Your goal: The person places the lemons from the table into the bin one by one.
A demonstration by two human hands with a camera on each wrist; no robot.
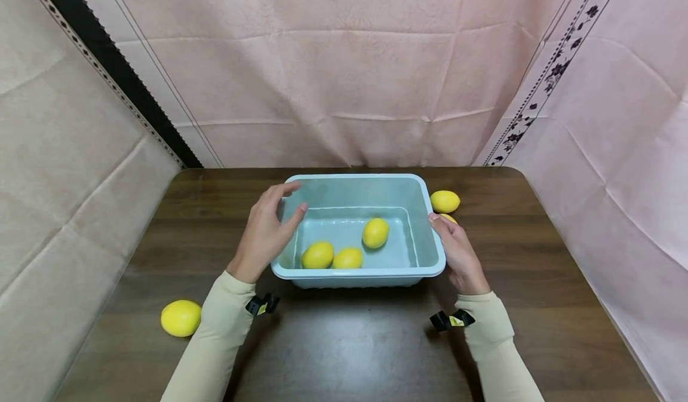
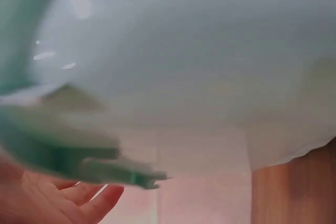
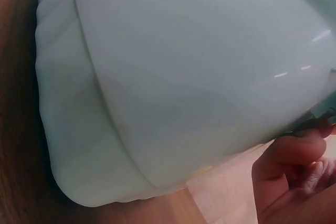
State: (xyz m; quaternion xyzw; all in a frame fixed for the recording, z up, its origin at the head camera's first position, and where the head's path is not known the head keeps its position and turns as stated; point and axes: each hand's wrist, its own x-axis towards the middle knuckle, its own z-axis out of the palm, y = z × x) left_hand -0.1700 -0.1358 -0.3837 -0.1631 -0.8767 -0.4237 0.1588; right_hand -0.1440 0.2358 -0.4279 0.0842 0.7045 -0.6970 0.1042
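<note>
A light blue rectangular plastic basin (image 1: 357, 273) sits at the middle of the wooden table. Three lemons lie inside it: one lemon (image 1: 375, 233) right of centre, and a pair, the left lemon (image 1: 318, 255) and the right lemon (image 1: 347, 258), by the front wall. My right hand (image 1: 459, 252) grips the right rim, thumb on top; the right wrist view shows its curled fingers (image 3: 289, 166) at the basin's edge. My left hand (image 1: 266, 229) is at the left rim with thumb and fingers spread apart. Whether it touches the rim, I cannot tell.
One lemon (image 1: 445, 201) lies right of the basin; another lemon (image 1: 449, 218) is partly hidden behind my right hand. A further lemon (image 1: 181, 318) rests beside my left forearm. Pale cloth (image 1: 322, 91) hangs behind the brown table (image 1: 344, 342) and along both sides.
</note>
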